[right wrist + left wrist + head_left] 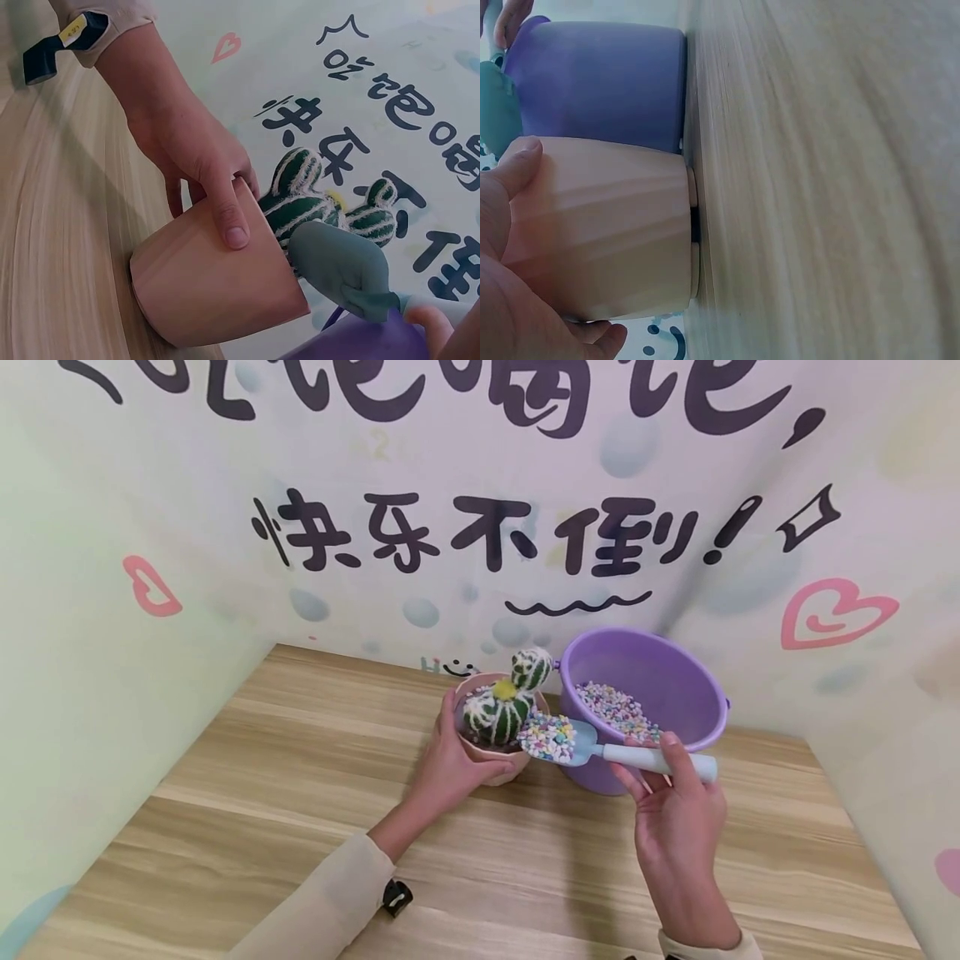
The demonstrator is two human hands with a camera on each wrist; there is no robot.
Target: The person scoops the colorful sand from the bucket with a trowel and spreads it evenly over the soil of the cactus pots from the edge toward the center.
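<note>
My left hand (453,768) grips the side of a pink plant pot (607,232), its thumb on the near wall and its fingers round the far side. In the pot stands a green cactus (497,717) with white fuzzy ribs and a yellow flower. My right hand (678,827) holds a light blue hand trowel (585,742) by its pale handle. Multicoloured pebbles (549,737) fill the trowel's scoop, which is at the pot's right rim beside the cactus. In the right wrist view, the scoop's underside hides part of the cactus.
A purple bucket (645,668) stands right of the pot, close beside it, with more coloured pebbles (611,708) inside. The wooden table (300,760) meets a printed wall covering (465,593) at the back. A black band (397,897) sits at the left sleeve.
</note>
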